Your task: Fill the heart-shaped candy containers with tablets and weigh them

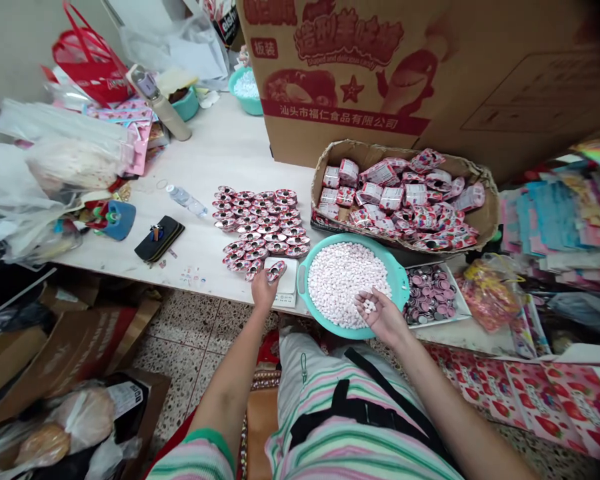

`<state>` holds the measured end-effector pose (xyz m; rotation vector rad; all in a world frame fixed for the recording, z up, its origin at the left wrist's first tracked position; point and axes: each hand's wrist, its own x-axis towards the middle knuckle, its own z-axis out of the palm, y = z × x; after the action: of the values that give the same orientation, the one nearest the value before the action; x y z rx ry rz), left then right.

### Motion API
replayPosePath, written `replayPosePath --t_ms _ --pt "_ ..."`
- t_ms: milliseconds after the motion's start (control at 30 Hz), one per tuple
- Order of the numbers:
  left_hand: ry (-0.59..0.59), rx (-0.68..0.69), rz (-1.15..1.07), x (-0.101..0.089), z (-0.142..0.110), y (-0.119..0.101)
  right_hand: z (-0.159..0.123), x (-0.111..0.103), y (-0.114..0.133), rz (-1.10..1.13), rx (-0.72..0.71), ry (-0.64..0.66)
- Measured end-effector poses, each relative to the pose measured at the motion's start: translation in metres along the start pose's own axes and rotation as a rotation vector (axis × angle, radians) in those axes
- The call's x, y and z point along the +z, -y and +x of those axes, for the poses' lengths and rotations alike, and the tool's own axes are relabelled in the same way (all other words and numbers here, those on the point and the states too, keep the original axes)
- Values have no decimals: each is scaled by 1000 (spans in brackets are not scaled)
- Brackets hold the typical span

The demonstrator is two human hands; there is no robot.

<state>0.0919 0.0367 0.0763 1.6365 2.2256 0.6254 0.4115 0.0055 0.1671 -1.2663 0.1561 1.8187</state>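
Observation:
My left hand (264, 291) is closed round a small red-and-pink printed candy case (276, 270) with a dark opening on top. It holds the case above a white scale (285, 280) at the table's front edge. Left of it stand rows of the same small cases (260, 223), their dark openings facing up. My right hand (383, 319) is turned palm up over the right part of a turquoise basin (302, 277). A few small white candies (369, 306) lie in its curled fingers. The basin is filled with pale candies (347, 277) of the same kind.
A cut-down carton (490, 193) of more cases stands behind the basin, before a big cardboard box (350, 127). Right of the basin is a tray of pink and silvery round pieces (433, 293). A black pouch (160, 239) and plastic bottle (187, 201) lie left.

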Motion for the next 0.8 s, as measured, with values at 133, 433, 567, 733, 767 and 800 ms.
replayPosePath --t_ms 133,433,567,733,767,800 --pt "-81 64 -124 -23 -16 -25 -6 14 6 53 -24 36" --pt "208 294 -308 -78 -85 -150 -24 63 30 98 -237 136" --pt "301 323 -309 -70 -89 -177 -30 73 34 14 -372 169" --pt "343 377 -220 -66 -84 -191 -28 71 37 -11 -454 70" --pt "342 390 -198 -66 -84 -194 -27 70 38 -4 -477 33" --pt "339 403 -172 -66 -84 -198 -25 69 39 2 -505 -6"
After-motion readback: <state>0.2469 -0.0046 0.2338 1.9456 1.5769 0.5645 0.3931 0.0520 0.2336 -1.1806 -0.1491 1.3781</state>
